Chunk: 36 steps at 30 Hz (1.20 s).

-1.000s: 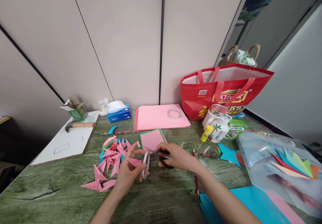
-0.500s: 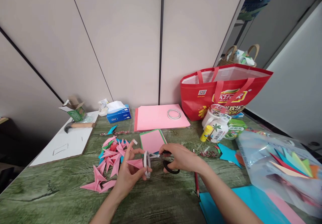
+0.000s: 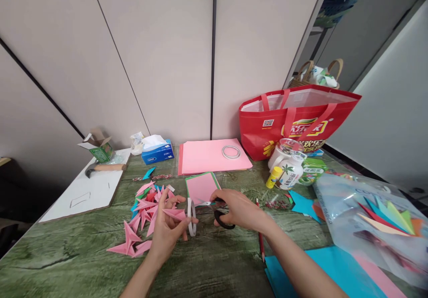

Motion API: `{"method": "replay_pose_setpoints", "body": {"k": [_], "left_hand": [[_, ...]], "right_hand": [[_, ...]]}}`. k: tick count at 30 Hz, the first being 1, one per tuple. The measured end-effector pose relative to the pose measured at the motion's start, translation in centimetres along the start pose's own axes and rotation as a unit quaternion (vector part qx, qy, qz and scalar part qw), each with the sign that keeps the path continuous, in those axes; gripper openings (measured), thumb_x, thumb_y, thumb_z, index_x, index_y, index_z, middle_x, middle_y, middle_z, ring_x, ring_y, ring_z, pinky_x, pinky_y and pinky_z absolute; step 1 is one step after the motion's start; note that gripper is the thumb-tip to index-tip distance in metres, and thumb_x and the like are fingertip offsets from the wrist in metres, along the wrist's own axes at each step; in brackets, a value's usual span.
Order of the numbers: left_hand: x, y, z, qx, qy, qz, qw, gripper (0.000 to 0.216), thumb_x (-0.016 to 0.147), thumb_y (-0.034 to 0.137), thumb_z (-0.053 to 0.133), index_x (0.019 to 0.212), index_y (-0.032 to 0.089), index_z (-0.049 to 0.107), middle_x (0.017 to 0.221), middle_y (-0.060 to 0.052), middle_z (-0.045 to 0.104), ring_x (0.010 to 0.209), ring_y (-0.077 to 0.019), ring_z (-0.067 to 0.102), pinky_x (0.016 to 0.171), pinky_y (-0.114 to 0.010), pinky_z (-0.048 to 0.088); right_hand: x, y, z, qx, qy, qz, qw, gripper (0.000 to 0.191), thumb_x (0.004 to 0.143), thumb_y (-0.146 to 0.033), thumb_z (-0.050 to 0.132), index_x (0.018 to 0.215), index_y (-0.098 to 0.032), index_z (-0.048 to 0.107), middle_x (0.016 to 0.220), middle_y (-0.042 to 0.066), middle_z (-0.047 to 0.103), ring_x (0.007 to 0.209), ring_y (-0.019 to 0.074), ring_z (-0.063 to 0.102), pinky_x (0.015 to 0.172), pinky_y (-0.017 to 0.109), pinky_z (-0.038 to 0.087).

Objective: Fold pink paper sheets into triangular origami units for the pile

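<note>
My left hand (image 3: 167, 226) pinches a folded pink paper piece (image 3: 174, 214) together with a narrow roll of white tape (image 3: 191, 217), which stands on edge at the fingertips. A small white bit (image 3: 171, 188), perhaps tape, sticks up near the raised index finger. In my right hand (image 3: 236, 209) is a pair of scissors with black handles (image 3: 223, 221). Its blades point left, just right of the tape roll, over a square stack of pink paper (image 3: 202, 187). Left of my left hand lies a pile of folded pink paper stars (image 3: 129, 240).
Pink sheets (image 3: 203, 155) lie at the back beside a blue tissue box (image 3: 157, 153). A hammer (image 3: 109, 167) rests on a white board at left. To the right are a glue stick (image 3: 274, 177), white jars, a red bag (image 3: 257, 133), blue paper (image 3: 321, 266) and a plastic bag.
My left hand has shifted slightly left with the pink piece and tape roll, widening the gap to the scissors. My right hand has moved a little left, and the scissor blades look spread.
</note>
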State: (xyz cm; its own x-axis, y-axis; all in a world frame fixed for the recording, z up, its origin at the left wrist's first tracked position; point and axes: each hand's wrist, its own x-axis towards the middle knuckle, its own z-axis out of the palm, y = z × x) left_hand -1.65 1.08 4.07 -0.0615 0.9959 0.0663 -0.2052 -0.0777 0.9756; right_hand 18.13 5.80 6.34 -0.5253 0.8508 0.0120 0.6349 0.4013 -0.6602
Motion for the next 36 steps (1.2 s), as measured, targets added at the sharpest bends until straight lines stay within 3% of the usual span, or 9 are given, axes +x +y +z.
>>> {"method": "replay_pose_setpoints", "body": {"k": [4,8,11,14,19,25,31,36], "left_hand": [[0.1,-0.2,-0.2,0.003,-0.017,-0.022,1.000,0.093,0.064,0.017,0.068,0.130,0.041,0.008,0.111,-0.009,0.048,0.059,-0.0174,0.066,0.030,-0.017,0.044],[0.1,-0.3,-0.2,0.001,-0.020,-0.031,0.999,0.095,0.065,0.020,0.068,0.132,0.039,0.004,0.116,-0.014,0.051,0.058,-0.0179,0.066,0.032,-0.018,0.046],[0.0,-0.2,0.0,-0.006,-0.017,-0.035,0.999,0.095,0.065,0.023,0.068,0.133,0.038,0.004,0.120,-0.017,0.051,0.056,-0.0168,0.066,0.032,-0.017,0.045],[-0.1,-0.2,0.2,-0.017,-0.019,-0.040,0.999,0.093,0.066,0.024,0.068,0.133,0.037,0.005,0.124,-0.019,0.048,0.054,-0.0161,0.065,0.031,-0.017,0.044],[-0.1,-0.2,0.1,-0.009,-0.014,-0.053,0.998,0.093,0.066,0.024,0.068,0.134,0.035,0.004,0.117,-0.018,0.055,0.049,-0.0137,0.063,0.032,-0.018,0.044],[0.1,-0.1,-0.1,-0.005,-0.018,-0.041,0.999,0.095,0.067,0.021,0.067,0.133,0.039,0.001,0.110,-0.012,0.057,0.052,-0.0163,0.065,0.028,-0.017,0.043],[0.0,0.2,0.3,0.001,0.033,-0.015,0.999,0.089,0.068,0.023,0.065,0.133,0.036,0.006,0.102,-0.009,0.061,0.047,-0.0127,0.062,0.025,-0.012,0.036],[-0.1,0.0,0.2,0.013,-0.009,-0.030,0.999,0.103,0.061,0.016,0.071,0.132,0.039,0.000,0.112,-0.010,0.056,0.051,-0.0124,0.063,0.037,-0.019,0.047]], "right_hand": [[1.0,0.8,1.1,0.159,0.035,0.036,0.986,0.038,0.063,-0.033,0.066,0.094,-0.019,0.048,0.069,-0.003,0.057,0.063,0.0132,0.052,0.054,0.021,0.036],[1.9,1.0,2.9,0.339,-0.016,0.020,0.940,0.036,0.065,-0.032,0.065,0.090,-0.019,0.043,0.069,-0.002,0.058,0.063,0.0122,0.054,0.057,0.023,0.040],[2.1,0.8,3.7,0.402,-0.031,0.026,0.915,0.038,0.063,-0.034,0.067,0.089,-0.019,0.043,0.071,-0.001,0.059,0.066,0.0127,0.055,0.061,0.024,0.042],[2.2,0.6,4.0,0.416,-0.023,0.022,0.909,0.039,0.063,-0.034,0.067,0.089,-0.019,0.043,0.074,0.000,0.059,0.069,0.0131,0.056,0.063,0.025,0.043],[2.2,1.1,3.7,0.362,-0.026,0.015,0.932,0.034,0.064,-0.027,0.065,0.090,-0.018,0.045,0.072,-0.002,0.058,0.066,0.0122,0.054,0.060,0.023,0.041],[1.3,1.2,1.5,0.150,0.002,0.009,0.989,0.030,0.059,-0.026,0.069,0.084,-0.017,0.055,0.064,-0.005,0.052,0.059,0.0099,0.045,0.052,0.018,0.033],[0.1,0.7,-0.5,0.038,-0.027,0.016,0.999,0.042,0.052,-0.027,0.073,0.091,-0.020,0.059,0.076,-0.001,0.061,0.068,0.0146,0.053,0.058,0.021,0.035],[-0.1,0.4,-0.2,-0.020,-0.031,0.010,0.999,0.044,0.052,-0.030,0.073,0.094,-0.023,0.060,0.082,0.000,0.063,0.074,0.0179,0.055,0.060,0.022,0.034]]}}
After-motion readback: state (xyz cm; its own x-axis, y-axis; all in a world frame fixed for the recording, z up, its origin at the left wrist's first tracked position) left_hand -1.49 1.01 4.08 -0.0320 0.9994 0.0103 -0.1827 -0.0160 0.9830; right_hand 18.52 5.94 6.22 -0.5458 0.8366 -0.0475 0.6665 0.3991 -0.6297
